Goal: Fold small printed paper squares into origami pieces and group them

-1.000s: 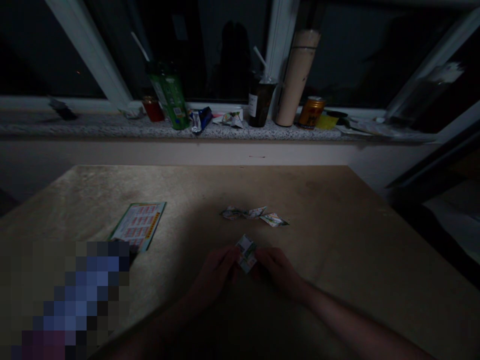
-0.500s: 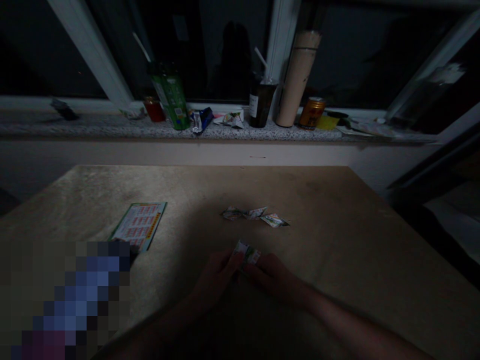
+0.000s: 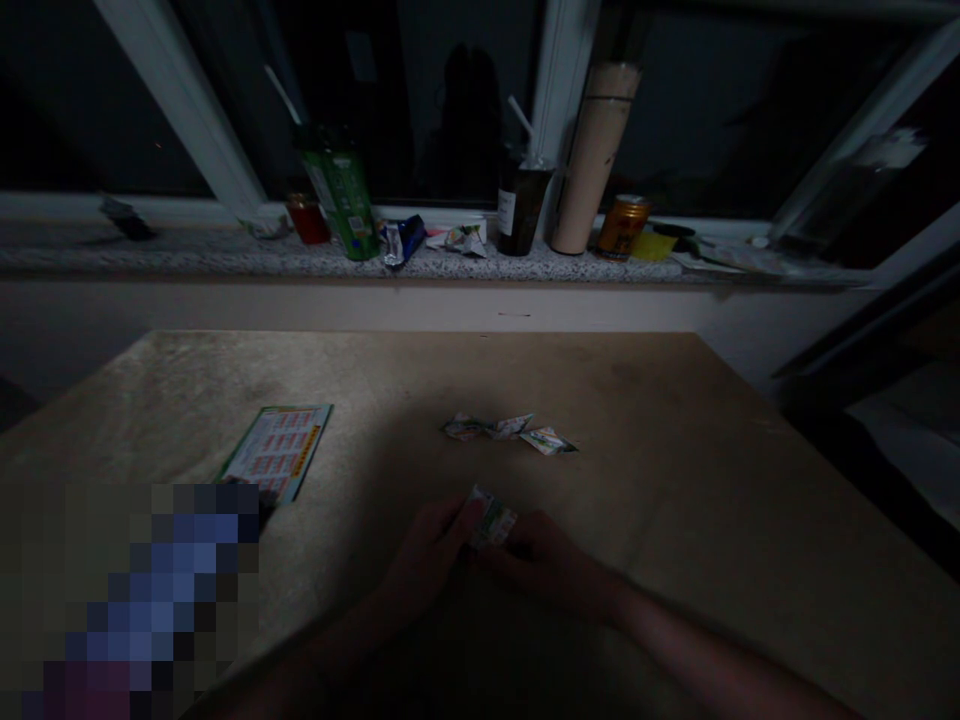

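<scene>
A small folded piece of printed paper [image 3: 491, 520] is pinched between both my hands low on the wooden table [image 3: 675, 480]. My left hand [image 3: 431, 555] grips its left side with the fingers closed. My right hand [image 3: 544, 560] holds its right side, fingers curled. Three similar folded paper pieces [image 3: 510, 432] lie in a row on the table just beyond my hands. A printed green-edged sheet [image 3: 274, 452] lies flat to the left.
A stone windowsill [image 3: 187, 255] behind the table carries a green bottle [image 3: 341, 190], a red jar [image 3: 306, 217], a dark cup with a straw [image 3: 519, 205], a tall beige flask [image 3: 592, 155], an orange can [image 3: 621, 227] and wrappers. The room is dim.
The folded paper has been turned and lowered between my fingers, from standing more upright to lying flatter. My hands have drawn slightly closer together.
</scene>
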Motion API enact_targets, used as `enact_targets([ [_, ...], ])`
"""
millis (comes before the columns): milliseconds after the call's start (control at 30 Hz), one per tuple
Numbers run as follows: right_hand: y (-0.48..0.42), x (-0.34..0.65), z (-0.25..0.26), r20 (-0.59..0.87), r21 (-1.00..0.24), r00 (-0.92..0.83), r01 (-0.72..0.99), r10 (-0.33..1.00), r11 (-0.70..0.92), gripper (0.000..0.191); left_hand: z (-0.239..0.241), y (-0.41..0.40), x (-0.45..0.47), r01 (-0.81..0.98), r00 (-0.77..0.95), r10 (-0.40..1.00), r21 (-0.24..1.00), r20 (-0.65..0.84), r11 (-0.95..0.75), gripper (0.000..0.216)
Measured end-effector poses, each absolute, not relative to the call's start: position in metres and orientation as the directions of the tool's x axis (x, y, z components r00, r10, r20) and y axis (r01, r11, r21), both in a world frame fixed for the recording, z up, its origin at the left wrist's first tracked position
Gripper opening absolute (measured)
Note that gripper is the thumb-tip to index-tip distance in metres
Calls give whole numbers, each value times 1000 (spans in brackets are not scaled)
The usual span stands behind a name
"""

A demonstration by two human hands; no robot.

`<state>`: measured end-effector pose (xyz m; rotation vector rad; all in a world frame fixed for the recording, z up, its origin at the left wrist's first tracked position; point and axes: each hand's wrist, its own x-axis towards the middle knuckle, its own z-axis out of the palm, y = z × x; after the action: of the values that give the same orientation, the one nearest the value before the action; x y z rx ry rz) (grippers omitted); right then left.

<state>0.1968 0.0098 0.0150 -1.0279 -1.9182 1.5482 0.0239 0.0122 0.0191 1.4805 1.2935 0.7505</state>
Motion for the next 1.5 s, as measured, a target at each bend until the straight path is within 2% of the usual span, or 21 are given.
enact_targets([
  [200, 12, 197, 15, -56, -975, -643, 200, 764, 97, 35, 18, 15, 24, 272, 281, 955, 962, -97, 17, 35],
  [467, 12, 196, 19, 45, -987, -531, 107, 846, 120, 47, 21, 14, 25, 340, 325, 933, 940, -153, 36, 37],
  [667, 11, 196, 21, 50, -990, -542, 87, 839, 115, 47, 22, 13, 24, 329, 324, 936, 944, -138, 25, 34],
  [733, 10, 195, 18, 59, -988, -507, 92, 860, 122, 42, 22, 14, 24, 323, 328, 934, 946, -145, 33, 34],
  [800, 8, 194, 14, 93, -988, -408, 74, 908, 134, 26, 22, 15, 24, 303, 326, 933, 952, -152, 49, 34],
  [833, 7, 194, 12, 124, -987, -352, 49, 928, 151, 22, 22, 15, 24, 291, 325, 932, 955, -161, 64, 35],
  [900, 5, 194, 8, 192, -978, -296, 18, 936, 206, 32, 22, 15, 24, 267, 323, 927, 958, -191, 105, 36],
  [1000, 4, 195, 7, 286, -938, -360, 82, 888, 336, 29, 21, 15, 25, 238, 306, 924, 958, -230, 160, 38],
  [1100, 5, 196, 10, 339, -905, -398, 110, 852, 412, 25, 20, 15, 25, 233, 244, 948, 961, -204, 147, 39],
  [1333, 8, 194, 10, 403, -889, -363, 62, 840, 453, 30, 25, 14, 25, 260, 139, 965, 948, -223, 181, 38],
  [1500, 9, 195, 7, 410, -886, -351, 67, 842, 459, 26, 21, 15, 24, 263, 211, 954, 952, -213, 155, 38],
])
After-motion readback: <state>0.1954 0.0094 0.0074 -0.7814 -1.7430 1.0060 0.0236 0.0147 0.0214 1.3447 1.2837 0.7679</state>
